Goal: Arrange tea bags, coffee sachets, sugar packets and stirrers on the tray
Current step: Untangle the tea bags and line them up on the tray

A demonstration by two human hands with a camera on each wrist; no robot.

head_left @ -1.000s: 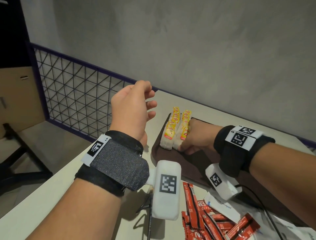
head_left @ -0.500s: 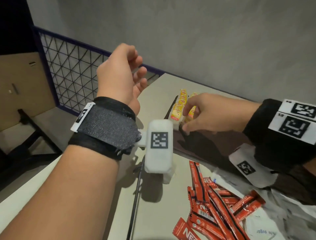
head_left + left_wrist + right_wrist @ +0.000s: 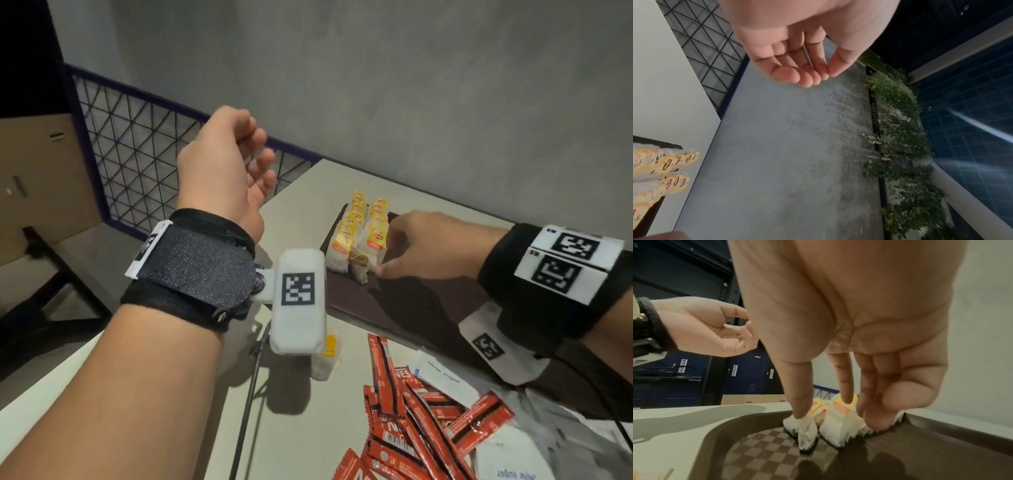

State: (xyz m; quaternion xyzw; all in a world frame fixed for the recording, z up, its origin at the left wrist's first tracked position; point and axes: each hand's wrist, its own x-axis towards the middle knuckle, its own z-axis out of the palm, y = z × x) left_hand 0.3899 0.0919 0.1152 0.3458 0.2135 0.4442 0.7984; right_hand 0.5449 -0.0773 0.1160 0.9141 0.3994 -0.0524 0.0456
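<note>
Head view: two bare hands w/ black wrist straps over a pale tabletop [image 3: 212, 428].

The brown tray [image 3: 421, 308] is sitting at the far edge of the tabletop, by a grey wall. Tea bags [image 3: 356, 236], white w/ yellow tags, are standing in two rows at the tray's far-left corner. One more tea bag [image 3: 325, 359] is lying on the tabletop, partly hidden under the left wrist camera.

The right hand [image 3: 431, 246] is reaching down to the near end of the rows. In the right wrist view its thumb and fingers [image 3: 844, 386] are pointing down, thumb tip touching the nearest bag of the left row, fingertips touching the right row; nothing is gripped. Vs 0.5 s ago, this hand is now lower and the rows are showing in full, where before it was covering their near end.

The left hand [image 3: 222, 171] is hovering in the air above the tabletop's left edge, loosely curled, thumb tip near the index tip, holding nothing. It is sitting lower in the head view than 0.5 s ago, curl about the same.

Red coffee sachets [image 3: 411, 431] are lying in a loose pile near the front edge of the tabletop, w/ white sugar packets [image 3: 442, 377] mixed in and beside them. A black cable [image 3: 246, 411] is running across the tabletop beneath the left wrist.
</note>
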